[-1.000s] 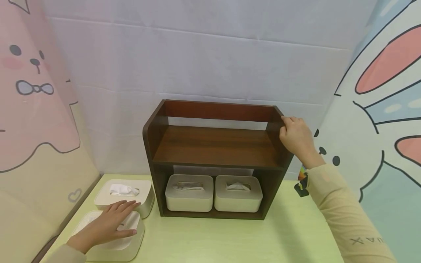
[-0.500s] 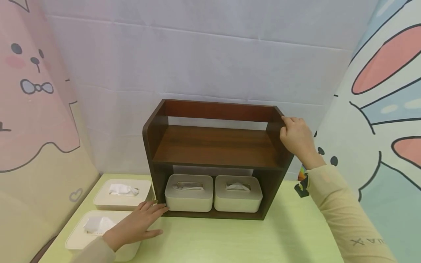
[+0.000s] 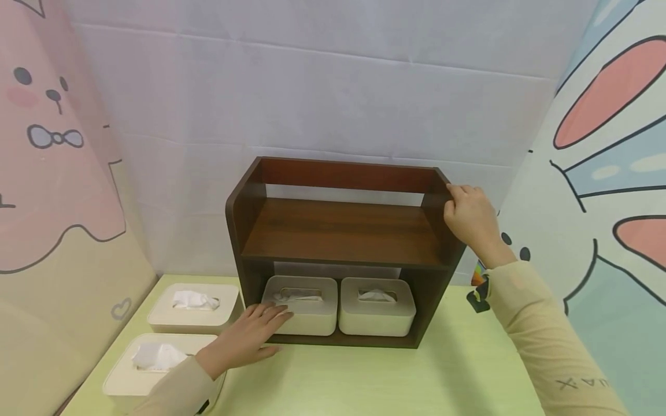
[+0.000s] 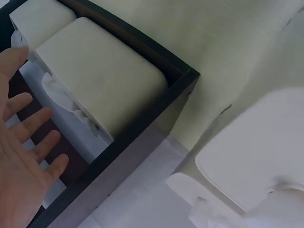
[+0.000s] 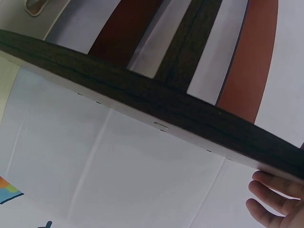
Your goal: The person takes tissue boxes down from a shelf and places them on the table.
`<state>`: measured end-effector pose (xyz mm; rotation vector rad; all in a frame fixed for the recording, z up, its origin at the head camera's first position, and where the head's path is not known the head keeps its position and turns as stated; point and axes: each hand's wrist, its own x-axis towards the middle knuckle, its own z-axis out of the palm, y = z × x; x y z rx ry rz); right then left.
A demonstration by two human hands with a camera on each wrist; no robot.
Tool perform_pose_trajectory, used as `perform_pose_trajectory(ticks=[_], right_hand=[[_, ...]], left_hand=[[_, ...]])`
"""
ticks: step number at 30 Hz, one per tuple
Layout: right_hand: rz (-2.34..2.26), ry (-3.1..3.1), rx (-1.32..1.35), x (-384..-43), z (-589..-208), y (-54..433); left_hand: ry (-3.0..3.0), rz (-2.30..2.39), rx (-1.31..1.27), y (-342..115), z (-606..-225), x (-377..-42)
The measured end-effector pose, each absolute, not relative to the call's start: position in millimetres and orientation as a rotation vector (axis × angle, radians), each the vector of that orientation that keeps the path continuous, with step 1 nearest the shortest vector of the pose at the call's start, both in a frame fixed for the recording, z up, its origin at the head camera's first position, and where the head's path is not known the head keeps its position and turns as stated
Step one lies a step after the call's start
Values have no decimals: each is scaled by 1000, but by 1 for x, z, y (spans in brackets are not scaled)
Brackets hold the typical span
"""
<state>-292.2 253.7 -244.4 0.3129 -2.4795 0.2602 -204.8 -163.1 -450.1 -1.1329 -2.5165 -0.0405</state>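
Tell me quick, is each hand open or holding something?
Left hand: open, holding nothing, near a tissue box.
Right hand: holding the shelf by its side.

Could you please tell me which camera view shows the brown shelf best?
The head view, because there the brown shelf shows both tiers and both sides. The left wrist view catches only part of its lower compartment and one side; the right wrist view, one side's edge and parts of the crosspieces.

The green table (image 3: pixel 374 381) carries a brown shelf (image 3: pixel 338 231) at twelve o'clock, a white box (image 3: pixel 192 316) at ten and a second box (image 3: pixel 137 375) at nine. Side by side on the shelf's bottom board (image 3: pixel 359 342) sit a third box (image 3: pixel 312 319) at nine o'clock and a fourth box (image 3: pixel 377 320) at three.
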Motion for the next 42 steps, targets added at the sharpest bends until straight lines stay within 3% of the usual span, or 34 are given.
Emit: perform_pose_trajectory(ticks=[22,42], right_hand=[[265,-2460,336,-292,-245,250],[269,-2466,325,-290,-245,252]], left_hand=[[-2778,-248,-923,-137,-441,-253],[-3052,-325,-768,-132,-452,-274]])
